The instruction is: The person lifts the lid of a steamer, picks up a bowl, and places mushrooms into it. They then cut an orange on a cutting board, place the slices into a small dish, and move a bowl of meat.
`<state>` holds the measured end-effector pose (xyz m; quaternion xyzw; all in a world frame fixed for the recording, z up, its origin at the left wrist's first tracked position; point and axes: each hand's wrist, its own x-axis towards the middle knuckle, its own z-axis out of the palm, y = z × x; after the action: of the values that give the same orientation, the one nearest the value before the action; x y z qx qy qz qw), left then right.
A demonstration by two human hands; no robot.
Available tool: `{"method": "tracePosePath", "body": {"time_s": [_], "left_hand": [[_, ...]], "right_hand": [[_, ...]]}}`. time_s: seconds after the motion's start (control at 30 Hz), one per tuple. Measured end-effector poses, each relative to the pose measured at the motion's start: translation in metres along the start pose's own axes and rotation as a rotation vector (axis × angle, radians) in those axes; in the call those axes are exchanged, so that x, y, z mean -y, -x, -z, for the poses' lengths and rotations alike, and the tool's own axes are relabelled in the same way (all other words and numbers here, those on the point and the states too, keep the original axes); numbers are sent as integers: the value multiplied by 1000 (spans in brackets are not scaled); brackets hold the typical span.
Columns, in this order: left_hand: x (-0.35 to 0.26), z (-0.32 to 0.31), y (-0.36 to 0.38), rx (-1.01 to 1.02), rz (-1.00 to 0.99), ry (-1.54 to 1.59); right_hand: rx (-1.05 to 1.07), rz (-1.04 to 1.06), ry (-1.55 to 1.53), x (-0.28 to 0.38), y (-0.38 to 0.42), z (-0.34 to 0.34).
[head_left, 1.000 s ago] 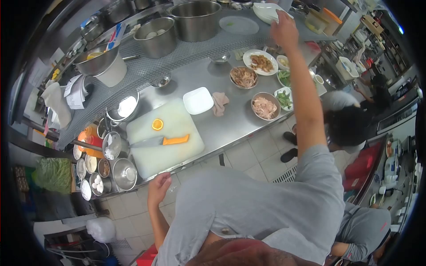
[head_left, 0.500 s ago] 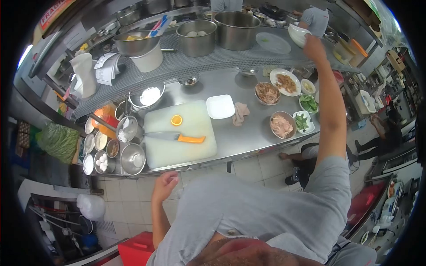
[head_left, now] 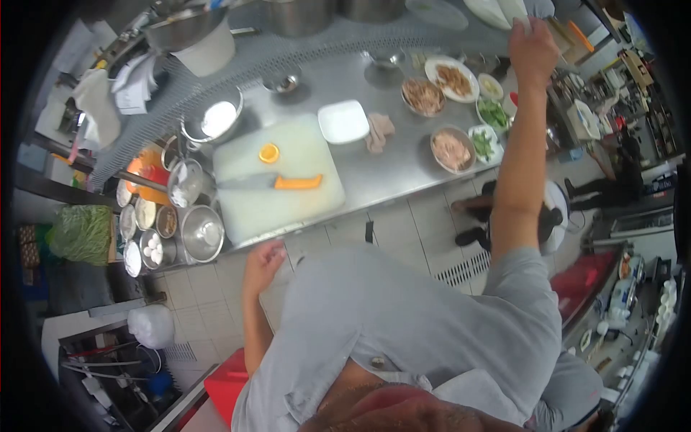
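Head view: right hand [head_left: 533,43] still grips the white bowl [head_left: 497,10] on the upper shelf, now nearer the frame top. Left hand [head_left: 263,261] hangs loosely curled, empty. One knife [head_left: 277,182], one orange slice [head_left: 269,153], seven food dishes.

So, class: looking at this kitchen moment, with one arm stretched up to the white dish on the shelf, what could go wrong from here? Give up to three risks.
1. The right hand grips the white dish only at its edge, at full stretch; it might slip and fall onto the food bowls below.
2. The knife lies uncovered on the cutting board, near the counter edge where the left hand hangs.
3. A person crouching close by the legs could be stepped on or bumped.
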<state>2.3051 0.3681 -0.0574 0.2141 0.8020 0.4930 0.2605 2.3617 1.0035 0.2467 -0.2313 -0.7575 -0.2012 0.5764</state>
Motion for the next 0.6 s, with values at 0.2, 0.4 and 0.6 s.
{"method": "tracePosePath", "body": {"time_s": [0.2, 0.4, 0.6], "left_hand": [[-10, 6, -19, 109, -24, 15], [-7, 14, -33, 158, -36, 38], [-18, 17, -48, 239, -95, -251]], "right_hand": [[177, -217, -185, 87, 84, 136], [528, -59, -471, 141, 228, 155], [1046, 27, -355, 199, 363, 124]]}}
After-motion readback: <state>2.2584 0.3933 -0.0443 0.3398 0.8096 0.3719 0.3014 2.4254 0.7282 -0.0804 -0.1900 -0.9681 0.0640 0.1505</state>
